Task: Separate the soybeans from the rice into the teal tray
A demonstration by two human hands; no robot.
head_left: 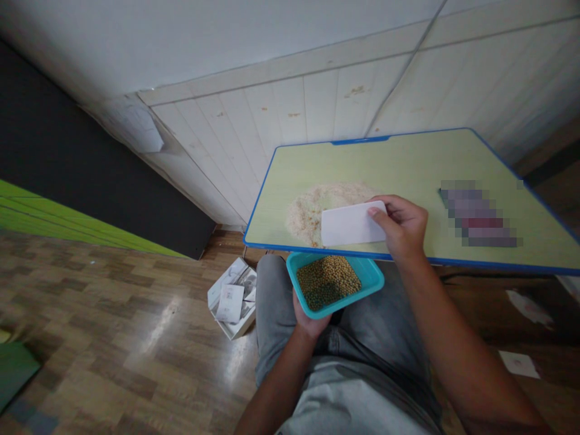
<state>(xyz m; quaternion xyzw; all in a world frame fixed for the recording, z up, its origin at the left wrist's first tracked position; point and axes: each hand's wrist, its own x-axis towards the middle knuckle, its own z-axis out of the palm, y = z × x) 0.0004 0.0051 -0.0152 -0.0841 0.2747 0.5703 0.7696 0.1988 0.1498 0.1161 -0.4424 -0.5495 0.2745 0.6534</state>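
My right hand (405, 223) pinches a white card (351, 225) by its right end, thumb on top, just above the front edge of the table. Left of the card, and partly behind it, a heap of pale grains like rice (308, 208) is spread on the tabletop, with some brownish bits near the front. Below the table edge my left hand (312, 317) grips a turquoise plastic basket (369, 284) from underneath, over my lap. Dried beans (328, 281), yellowish and dark green, lie inside it. Most of my left fingers are hidden under the basket.
The pale yellow-green table (408, 163) has a blue rim and stands against a white panelled wall (317, 109). A blurred-out flat object (480, 217) lies on its right side. On the wooden floor (149, 320) stands a white box (233, 299) with papers in it.
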